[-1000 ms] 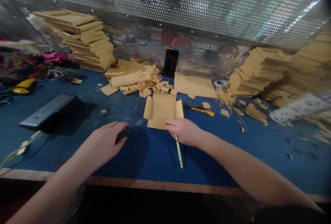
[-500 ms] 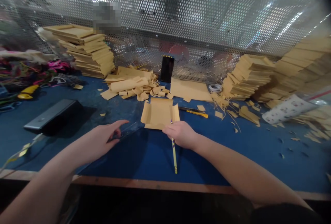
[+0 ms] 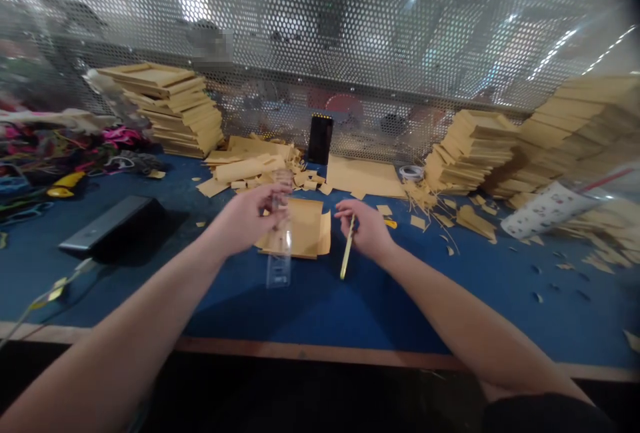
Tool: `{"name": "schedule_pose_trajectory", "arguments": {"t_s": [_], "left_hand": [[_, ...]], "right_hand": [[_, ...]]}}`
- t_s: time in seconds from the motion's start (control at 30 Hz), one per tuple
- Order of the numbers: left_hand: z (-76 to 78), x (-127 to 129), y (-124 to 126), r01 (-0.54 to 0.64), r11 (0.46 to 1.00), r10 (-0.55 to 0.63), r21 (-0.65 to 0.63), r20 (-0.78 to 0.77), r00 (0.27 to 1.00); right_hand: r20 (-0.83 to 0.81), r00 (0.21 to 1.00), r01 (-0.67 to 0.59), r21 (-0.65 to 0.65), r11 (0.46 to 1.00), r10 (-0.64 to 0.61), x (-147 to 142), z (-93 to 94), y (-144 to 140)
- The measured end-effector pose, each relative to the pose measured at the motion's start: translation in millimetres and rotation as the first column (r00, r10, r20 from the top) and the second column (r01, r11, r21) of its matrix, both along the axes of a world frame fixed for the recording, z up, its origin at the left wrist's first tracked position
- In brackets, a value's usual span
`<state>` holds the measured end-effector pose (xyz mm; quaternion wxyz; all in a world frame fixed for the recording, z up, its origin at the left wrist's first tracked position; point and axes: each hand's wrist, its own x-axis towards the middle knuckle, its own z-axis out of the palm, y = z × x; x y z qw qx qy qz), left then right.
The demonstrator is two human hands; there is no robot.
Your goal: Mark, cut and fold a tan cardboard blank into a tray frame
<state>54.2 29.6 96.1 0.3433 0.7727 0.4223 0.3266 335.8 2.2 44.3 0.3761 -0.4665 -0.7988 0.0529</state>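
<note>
Held between the fingers of my left hand (image 3: 253, 216) is a clear plastic ruler (image 3: 280, 266). It stands lengthwise over the left part of a tan cardboard piece (image 3: 306, 230), whose edges are folded up into flaps. Whether the ruler touches the cardboard I cannot tell. To the right of the cardboard, my right hand (image 3: 367, 230) is closed around a pale yellow pencil (image 3: 347, 256), its lower end slanting down toward me. A yellow-handled cutter (image 3: 391, 224) lies mostly hidden behind that hand.
Stacks of cardboard trays stand at back left (image 3: 175, 110) and right (image 3: 470, 150). Cardboard scraps (image 3: 250, 170) lie before a propped black phone (image 3: 320, 138). A grey box with a cable (image 3: 113, 226) sits left; a patterned cup with a straw (image 3: 545, 210) lies right.
My left hand has moved right and forward, bringing the ruler upright over the cardboard. My right hand has lifted off the cardboard with the pencil and shifted slightly right.
</note>
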Motion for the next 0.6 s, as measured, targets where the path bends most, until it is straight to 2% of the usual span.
{"name": "schedule_pose_trajectory", "arguments": {"t_s": [0.03,0.07,0.1,0.2,0.3,0.4,0.53,0.6], "left_hand": [[-7.2,13,8,0.033,0.997,-0.032,-0.072,0.025,0.999],[-15.0,23,17,0.071,0.986,-0.065,-0.153,0.048,0.997],[-23.0,31,25,0.090,0.978,-0.082,-0.186,0.046,0.996],[-45.9,41,44,0.121,0.962,-0.123,-0.244,0.006,0.992],[-60.3,33,50,0.123,0.952,-0.154,-0.279,-0.092,0.984],[-61.1,15,48,0.153,0.945,-0.223,-0.288,-0.229,0.948],[-52.3,-7,36,0.228,0.939,-0.316,-0.259,-0.381,0.869],[-51.1,-11,28,0.282,0.948,-0.317,-0.148,-0.508,0.801]], "right_hand": [[0.013,0.991,0.135,-0.047,0.990,-0.135,11,0.9,7],[0.048,0.960,0.278,-0.081,0.957,-0.274,23,1.2,13],[0.062,0.937,0.347,-0.088,0.934,-0.343,35,0.8,20],[0.111,0.888,0.456,-0.099,0.884,-0.446,64,-3.8,36],[0.168,0.832,0.548,-0.104,0.830,-0.528,82,-11.6,46],[0.227,0.784,0.610,-0.109,0.785,-0.578,89,-19.3,53],[0.306,0.749,0.644,-0.123,0.755,-0.588,90,-25.8,57],[0.341,0.740,0.647,-0.129,0.751,-0.580,88,-27.3,57]]}}
